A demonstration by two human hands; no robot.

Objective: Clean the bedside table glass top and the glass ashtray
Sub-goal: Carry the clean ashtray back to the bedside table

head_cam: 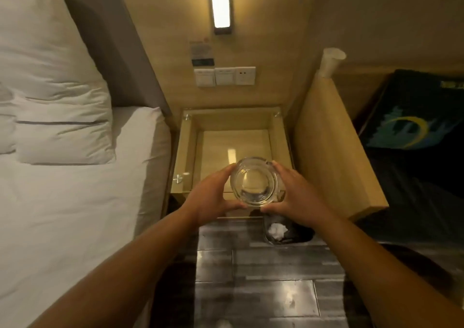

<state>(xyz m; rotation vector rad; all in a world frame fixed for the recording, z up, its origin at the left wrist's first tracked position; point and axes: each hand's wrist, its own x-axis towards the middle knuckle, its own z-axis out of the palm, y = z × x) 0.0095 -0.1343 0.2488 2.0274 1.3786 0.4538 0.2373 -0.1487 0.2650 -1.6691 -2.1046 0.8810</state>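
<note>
While both hands cradle the glass ashtray (255,181) above the front edge of the bedside table glass top (233,149), the step in hand looks like either lifting it clear or setting it back down, and which of the two cannot be told. To do it well, the person should keep the ashtray level, hold the pressure even on both sides, and bring it down gently so thick glass does not knock against the glass pane; any placing is best done toward the middle of the pane, away from the metal fixings at its corners. The left hand (211,197) curls around the ashtray's left rim, thumb underneath at the near side and fingers reaching up along the far side, so it is grasping the ashtray. The right hand (296,194) mirrors it on the right rim, likewise grasping. The ashtray thus sits squarely between the two palms, its open bowl facing the camera, apparently empty. Below the hands, on the dark floor, stands a waste bin (283,232) holding crumpled white paper.
</note>
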